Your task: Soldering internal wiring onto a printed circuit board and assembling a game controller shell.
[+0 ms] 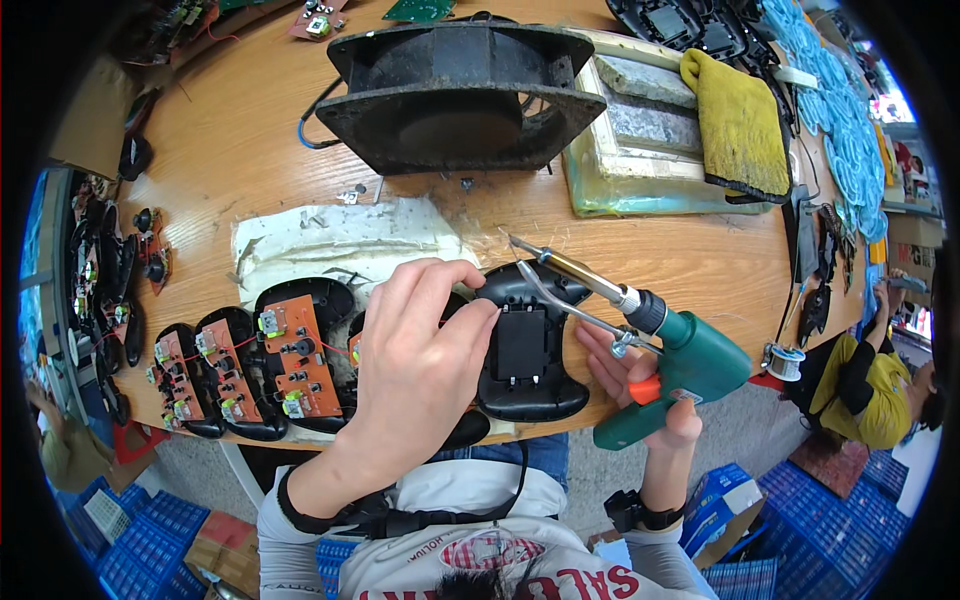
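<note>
A black game controller shell [535,402] lies on the table in front of me, with a rectangular black battery cover [520,343] and small metal contacts in its middle. At its upper left edge my left hand [425,345] is closed, thumb and index finger curled toward each other; what is between their tips is too small to tell. My right hand [665,425] grips a green soldering gun [700,365] with an orange trigger. Its iron tip and bent solder feed tube [560,300] point up and left, above the shell's right side.
Several controller shells with orange circuit boards [305,365] stand in a row to the left. A dirty black fan [450,115] is at the back. Right of it, a yellow cloth [740,125] hangs over a box. A solder spool [785,362] sits at the right edge.
</note>
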{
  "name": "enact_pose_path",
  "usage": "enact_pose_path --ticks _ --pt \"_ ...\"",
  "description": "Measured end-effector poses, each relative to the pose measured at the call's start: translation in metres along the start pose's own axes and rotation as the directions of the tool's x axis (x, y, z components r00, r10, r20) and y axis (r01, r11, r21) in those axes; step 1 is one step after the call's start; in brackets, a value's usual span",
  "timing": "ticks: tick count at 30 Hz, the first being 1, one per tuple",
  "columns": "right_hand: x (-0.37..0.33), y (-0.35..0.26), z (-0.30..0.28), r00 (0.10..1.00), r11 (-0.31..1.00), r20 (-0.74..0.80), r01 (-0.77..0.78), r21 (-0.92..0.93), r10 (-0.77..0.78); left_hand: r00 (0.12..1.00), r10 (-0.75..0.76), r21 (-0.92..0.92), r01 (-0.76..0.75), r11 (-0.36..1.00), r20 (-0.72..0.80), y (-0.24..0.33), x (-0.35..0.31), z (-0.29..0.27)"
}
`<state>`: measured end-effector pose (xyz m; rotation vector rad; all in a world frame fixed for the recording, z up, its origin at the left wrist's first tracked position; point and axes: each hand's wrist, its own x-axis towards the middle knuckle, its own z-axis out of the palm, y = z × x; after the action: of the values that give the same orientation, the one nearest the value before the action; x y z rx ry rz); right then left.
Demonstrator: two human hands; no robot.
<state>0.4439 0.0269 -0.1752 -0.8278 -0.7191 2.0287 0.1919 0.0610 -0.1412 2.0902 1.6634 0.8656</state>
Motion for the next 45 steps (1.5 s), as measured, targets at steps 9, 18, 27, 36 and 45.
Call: enact_pose_path --ticks 9,18,27,36,45 --pt "0.003 0.003 0.000 1.000 1.000 0.025 0.003 -0.001 -0.003 0.998 0.061 0.013 -0.061 0.998 -0.007 -0.002 0.000 -0.003" --pt "0.002 0.012 -0.007 0.999 1.000 0.050 0.022 0.005 -0.022 0.976 -0.206 0.181 0.215 0.960 -0.067 -0.035 -0.019 -0.073" --pt "0.013 0.009 0.012 0.990 0.986 0.096 0.119 -0.116 -0.108 0.927 -0.366 0.394 0.366 0.843 -0.080 -0.089 -0.074 -0.107" --pt "0.050 0.028 0.080 0.973 0.969 0.232 0.059 -0.240 -0.002 0.809 -0.518 0.340 0.587 0.734 -0.279 -0.081 -0.169 -0.140" --pt "0.092 0.085 0.160 0.824 0.970 0.516 -0.232 -0.073 0.235 0.462 -0.600 0.253 0.880 0.401 -0.653 -0.106 -0.356 -0.196"
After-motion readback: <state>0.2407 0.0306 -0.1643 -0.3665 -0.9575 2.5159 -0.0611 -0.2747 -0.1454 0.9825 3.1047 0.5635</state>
